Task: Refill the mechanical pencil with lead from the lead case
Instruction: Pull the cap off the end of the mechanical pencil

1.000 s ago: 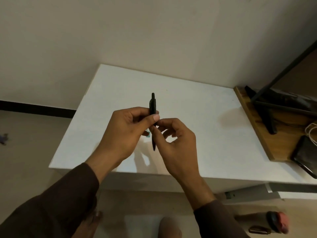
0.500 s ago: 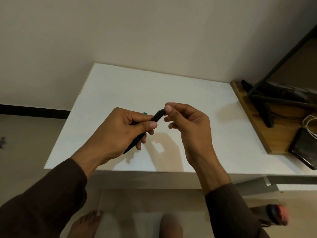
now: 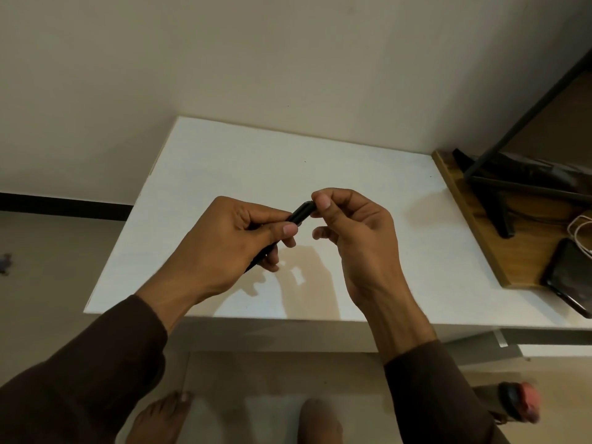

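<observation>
A black mechanical pencil [image 3: 300, 214] is held above the white table [image 3: 224, 161], tilted with its top end up and to the right. My left hand [image 3: 230, 241] is wrapped around its barrel, thumb pressed on the side. My right hand [image 3: 355, 232] pinches the pencil's top end between thumb and forefinger. The pencil's lower tip [image 3: 253, 265] pokes out below my left fingers. The lead case is hidden from view.
A wooden board [image 3: 480, 219] lies on the table's right side with a black stand [image 3: 499, 200], a dark phone [image 3: 570, 277] and a white cable [image 3: 579, 229]. My bare feet [image 3: 157, 418] show below the table's front edge. A wall runs behind.
The pencil went from upright to tilted, top end to the right. My right hand moved from the lower barrel up to the top end. A small teal object seen earlier is now hidden.
</observation>
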Motion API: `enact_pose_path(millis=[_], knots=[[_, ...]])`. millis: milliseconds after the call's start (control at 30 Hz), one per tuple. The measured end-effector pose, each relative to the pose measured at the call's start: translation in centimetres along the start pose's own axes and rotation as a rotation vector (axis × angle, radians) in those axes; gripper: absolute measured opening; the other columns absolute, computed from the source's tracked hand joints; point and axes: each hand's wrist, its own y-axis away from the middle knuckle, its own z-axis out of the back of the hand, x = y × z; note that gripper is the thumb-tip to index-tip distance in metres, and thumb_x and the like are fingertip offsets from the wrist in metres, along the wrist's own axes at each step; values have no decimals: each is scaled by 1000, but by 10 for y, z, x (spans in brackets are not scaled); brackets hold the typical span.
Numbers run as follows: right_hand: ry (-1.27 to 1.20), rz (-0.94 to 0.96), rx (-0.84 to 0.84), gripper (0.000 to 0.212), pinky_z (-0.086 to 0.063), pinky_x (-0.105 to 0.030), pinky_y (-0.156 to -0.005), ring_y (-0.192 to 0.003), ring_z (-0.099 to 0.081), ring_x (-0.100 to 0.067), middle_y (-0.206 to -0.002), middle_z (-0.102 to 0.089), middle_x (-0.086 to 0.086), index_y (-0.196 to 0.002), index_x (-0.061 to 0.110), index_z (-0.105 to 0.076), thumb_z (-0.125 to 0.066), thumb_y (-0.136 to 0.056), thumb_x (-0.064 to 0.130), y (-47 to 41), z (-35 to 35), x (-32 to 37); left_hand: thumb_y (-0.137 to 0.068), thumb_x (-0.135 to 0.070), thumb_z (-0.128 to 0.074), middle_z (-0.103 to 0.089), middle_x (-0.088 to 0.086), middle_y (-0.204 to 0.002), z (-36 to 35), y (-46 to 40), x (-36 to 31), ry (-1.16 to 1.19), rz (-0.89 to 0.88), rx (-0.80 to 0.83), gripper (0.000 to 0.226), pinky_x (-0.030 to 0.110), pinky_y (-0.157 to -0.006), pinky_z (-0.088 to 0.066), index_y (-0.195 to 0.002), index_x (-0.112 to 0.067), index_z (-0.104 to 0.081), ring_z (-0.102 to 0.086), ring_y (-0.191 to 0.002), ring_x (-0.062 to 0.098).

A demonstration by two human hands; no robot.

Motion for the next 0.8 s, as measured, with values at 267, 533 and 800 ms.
enact_pose_path(millis=[267,533,800], knots=[[58,40,-128,16,-60,-27,-69,-86,-71,-17,-95,-79,-1,-104,13,-75,-60,-102,12,-8,26,12,-92,-17,-73,-80,8,-78,3,6,12,27,101,-30,13,32,-69,-66,-92,-18,-86,-76,-66,27],[943,-88,-189,16,-52,-22,-68,-79,-68,-11,-92,-75,1,-95,15,-77,-62,-99,13,-16,63,-21,-90,-15,-76,-82,3,-81,-3,4,16,71,106,-100,11,20,-62,-62,-90,-19,-86,-76,-67,27],[1048,-121,-186,8,-49,-31,-76,-88,-65,-20,-96,-69,2,-97,14,-75,-68,-96,19,-20,59,-35,-88,-18,-78,-83,-2,-81,-10,1,21,55,105,-108,13,22,-65,-64,-83,-26,-86,-77,-69,23]])
